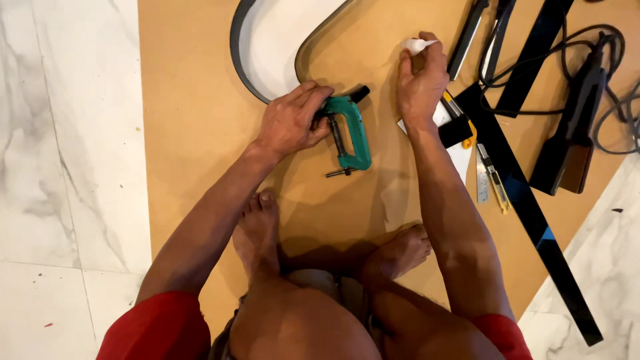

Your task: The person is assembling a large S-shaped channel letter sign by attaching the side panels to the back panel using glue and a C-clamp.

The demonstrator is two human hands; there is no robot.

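My left hand (pixel 291 120) grips the top of a green C-clamp (pixel 351 133) lying on a brown fibreboard sheet (pixel 193 113). The clamp sits at the edge of a curved cut-out (pixel 280 40) lined with a dark edge strip (pixel 239 63). My right hand (pixel 421 79) is closed around a small white object (pixel 419 45), further right on the board, above a white paper sheet (pixel 460 160). Both my bare feet (pixel 260 230) rest on the board near me.
To the right lie a long black straightedge (pixel 527 200), a yellow utility knife (pixel 497 187), a steel ruler (pixel 482 181), a black power tool (pixel 573 133) with coiled cable, and dark bars (pixel 533 60). White marble floor (pixel 67 133) surrounds the board.
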